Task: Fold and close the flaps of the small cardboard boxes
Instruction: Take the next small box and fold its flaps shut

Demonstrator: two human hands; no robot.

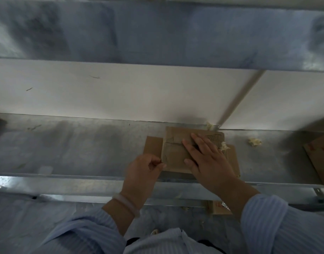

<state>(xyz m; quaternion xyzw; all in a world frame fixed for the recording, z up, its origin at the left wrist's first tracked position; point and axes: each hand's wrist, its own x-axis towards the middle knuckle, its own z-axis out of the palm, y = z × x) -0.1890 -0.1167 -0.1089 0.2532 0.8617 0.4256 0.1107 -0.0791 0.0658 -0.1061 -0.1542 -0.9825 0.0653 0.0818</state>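
Our right hand [207, 158] lies flat, fingers straight, pressing the brown corrugated cardboard box [176, 154] onto the dull galvanized metal counter [75, 149]. Our left hand [144, 167], fingers curled, pinches its near left corner beside a rectangular flap [153, 146].

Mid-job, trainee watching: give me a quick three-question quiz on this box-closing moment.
1. True or false: the right hand lies flat on top of the cardboard box.
2. What is the left hand doing? A) pinching the box's near left corner; B) holding a tape roll; C) hanging clear of the box.
3. Fill in: the side flap lying flat on the metal bench sticks out on the box's ____ side.
Key: 1 true; 2 A; 3 left.
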